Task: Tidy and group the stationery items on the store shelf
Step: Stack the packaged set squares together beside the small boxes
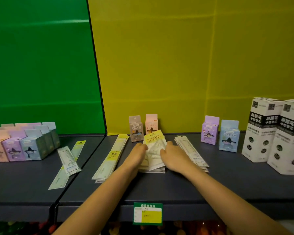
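Observation:
A stack of white and yellow flat packets (154,150) lies in the middle of the dark grey shelf (176,187). My left hand (137,155) presses against the stack's left side and my right hand (172,155) against its right side, so both hands clasp the stack between them. A pile of long ruler packs (111,158) lies to the left of my hands, and another pile of ruler packs (192,151) lies to the right. Two loose ruler packs (67,162) lie crossed on the left shelf section.
Small pastel boxes (22,143) are grouped at far left. A grey box (135,128) and a pink box (151,123) stand behind the stack. A purple box (209,130) and a blue box (229,136) stand at right, beside tall white refill boxes (271,133). A price tag (148,213) hangs on the shelf's front edge.

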`<action>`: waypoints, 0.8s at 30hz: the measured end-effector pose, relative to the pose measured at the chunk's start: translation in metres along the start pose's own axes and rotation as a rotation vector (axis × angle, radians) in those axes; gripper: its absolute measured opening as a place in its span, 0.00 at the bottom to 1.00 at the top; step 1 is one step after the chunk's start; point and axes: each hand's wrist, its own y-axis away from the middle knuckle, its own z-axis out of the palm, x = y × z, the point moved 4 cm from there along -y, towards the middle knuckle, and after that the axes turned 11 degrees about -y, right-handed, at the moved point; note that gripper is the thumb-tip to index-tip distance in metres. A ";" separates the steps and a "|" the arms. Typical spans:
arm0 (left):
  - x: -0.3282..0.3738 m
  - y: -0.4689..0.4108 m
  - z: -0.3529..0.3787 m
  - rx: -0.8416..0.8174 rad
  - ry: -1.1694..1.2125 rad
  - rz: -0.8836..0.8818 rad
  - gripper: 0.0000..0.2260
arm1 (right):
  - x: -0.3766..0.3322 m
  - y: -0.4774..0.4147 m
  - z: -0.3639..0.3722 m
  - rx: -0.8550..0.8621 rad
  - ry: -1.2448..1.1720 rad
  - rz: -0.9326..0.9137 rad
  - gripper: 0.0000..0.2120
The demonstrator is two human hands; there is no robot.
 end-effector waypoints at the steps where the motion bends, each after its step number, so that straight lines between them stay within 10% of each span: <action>1: -0.002 -0.003 0.000 -0.008 0.000 0.007 0.14 | -0.003 0.003 0.000 -0.001 0.075 -0.004 0.19; 7: -0.010 -0.012 0.000 -0.048 0.056 0.005 0.18 | -0.010 0.013 -0.011 0.070 0.326 -0.063 0.24; 17: -0.007 0.001 0.000 -0.084 0.164 0.004 0.15 | -0.004 0.016 0.022 -0.167 -0.470 0.109 0.31; 24: 0.002 -0.010 -0.004 -0.039 0.080 0.012 0.16 | -0.013 0.004 0.000 -0.089 -0.763 0.133 0.17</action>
